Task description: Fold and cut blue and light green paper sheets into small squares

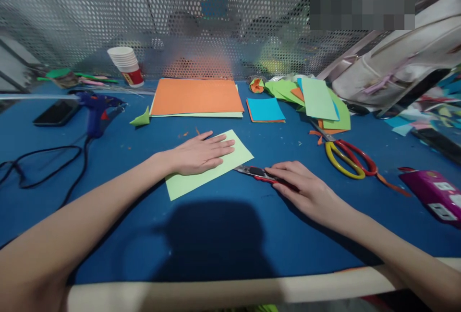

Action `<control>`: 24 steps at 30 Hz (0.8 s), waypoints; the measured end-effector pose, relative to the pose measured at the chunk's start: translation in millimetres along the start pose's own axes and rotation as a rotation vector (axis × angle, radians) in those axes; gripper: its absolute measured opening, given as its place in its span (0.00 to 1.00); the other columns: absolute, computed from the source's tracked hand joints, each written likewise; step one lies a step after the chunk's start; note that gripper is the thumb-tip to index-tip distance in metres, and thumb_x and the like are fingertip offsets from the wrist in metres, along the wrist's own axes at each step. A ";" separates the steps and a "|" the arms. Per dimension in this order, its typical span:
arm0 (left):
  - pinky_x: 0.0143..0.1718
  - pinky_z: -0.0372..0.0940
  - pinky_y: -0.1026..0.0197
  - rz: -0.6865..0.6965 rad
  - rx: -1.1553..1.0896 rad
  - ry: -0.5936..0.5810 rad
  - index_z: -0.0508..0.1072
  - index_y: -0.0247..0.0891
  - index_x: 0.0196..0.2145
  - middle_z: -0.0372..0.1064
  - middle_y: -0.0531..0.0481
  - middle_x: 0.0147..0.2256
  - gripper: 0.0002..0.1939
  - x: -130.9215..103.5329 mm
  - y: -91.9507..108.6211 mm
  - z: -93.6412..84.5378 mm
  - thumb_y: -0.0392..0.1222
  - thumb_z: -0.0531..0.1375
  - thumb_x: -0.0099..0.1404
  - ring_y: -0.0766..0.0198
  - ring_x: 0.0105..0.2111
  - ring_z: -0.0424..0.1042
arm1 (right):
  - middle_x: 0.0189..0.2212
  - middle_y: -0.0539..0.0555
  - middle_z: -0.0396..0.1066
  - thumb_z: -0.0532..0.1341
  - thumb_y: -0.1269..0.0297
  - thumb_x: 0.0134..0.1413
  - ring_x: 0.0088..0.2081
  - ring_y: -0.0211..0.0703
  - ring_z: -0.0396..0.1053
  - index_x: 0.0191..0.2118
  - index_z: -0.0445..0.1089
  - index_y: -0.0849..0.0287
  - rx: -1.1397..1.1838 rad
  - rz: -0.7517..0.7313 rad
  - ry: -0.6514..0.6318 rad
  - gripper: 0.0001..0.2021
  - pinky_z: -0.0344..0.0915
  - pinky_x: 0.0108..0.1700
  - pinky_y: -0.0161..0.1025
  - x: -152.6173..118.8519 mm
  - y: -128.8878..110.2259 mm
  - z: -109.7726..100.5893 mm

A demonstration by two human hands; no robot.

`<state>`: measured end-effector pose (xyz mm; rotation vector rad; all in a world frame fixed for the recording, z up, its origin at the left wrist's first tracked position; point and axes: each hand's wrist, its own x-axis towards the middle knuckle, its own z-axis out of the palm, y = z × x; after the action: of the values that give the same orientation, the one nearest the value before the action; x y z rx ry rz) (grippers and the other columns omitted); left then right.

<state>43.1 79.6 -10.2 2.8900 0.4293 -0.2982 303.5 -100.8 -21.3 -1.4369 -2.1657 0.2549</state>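
Note:
A light green sheet of paper (201, 183) lies at a slant on the blue table. My left hand (200, 153) rests flat on it, palm down, fingers apart and pointing right. Just right of the paper, my right hand (300, 185) has its fingers round a red and black utility knife (257, 173), which lies low over the table. The knife's metal tip is beside the paper's lower right edge; whether they touch I cannot tell.
Behind are orange sheets (198, 96), blue squares (265, 109) and green papers (319, 98). Scissors (345, 158) and a purple pouch (434, 194) lie right. A blue glue gun (94, 113), phone (57, 112) and paper cups (127, 66) stand left, before a perforated metal panel (162, 19).

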 end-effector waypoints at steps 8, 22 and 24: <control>0.69 0.26 0.50 -0.007 -0.017 0.000 0.46 0.43 0.70 0.35 0.55 0.71 0.30 -0.8 0.7 -1.2 0.53 0.36 0.75 0.63 0.71 0.31 | 0.46 0.61 0.73 0.54 0.68 0.66 0.46 0.48 0.69 0.54 0.69 0.58 0.019 -0.033 -0.013 0.14 0.71 0.46 0.49 4.2 -6.0 2.7; 0.69 0.26 0.51 -0.004 -0.016 0.007 0.45 0.46 0.70 0.34 0.57 0.71 0.30 -0.4 0.0 0.4 0.54 0.36 0.74 0.65 0.71 0.30 | 0.46 0.60 0.73 0.54 0.67 0.66 0.45 0.48 0.69 0.54 0.69 0.57 0.033 -0.046 -0.009 0.14 0.71 0.45 0.49 8.3 -16.4 8.8; 0.69 0.26 0.51 -0.008 -0.016 0.010 0.45 0.46 0.70 0.34 0.56 0.71 0.30 -0.4 -0.3 0.9 0.54 0.36 0.74 0.64 0.71 0.31 | 0.46 0.60 0.73 0.54 0.67 0.66 0.46 0.48 0.69 0.54 0.69 0.58 0.034 -0.053 -0.017 0.15 0.71 0.46 0.49 8.8 -18.6 9.7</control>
<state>42.6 79.6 -11.0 2.8756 0.4423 -0.2809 281.0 -99.4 -18.8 -1.3612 -2.1991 0.2850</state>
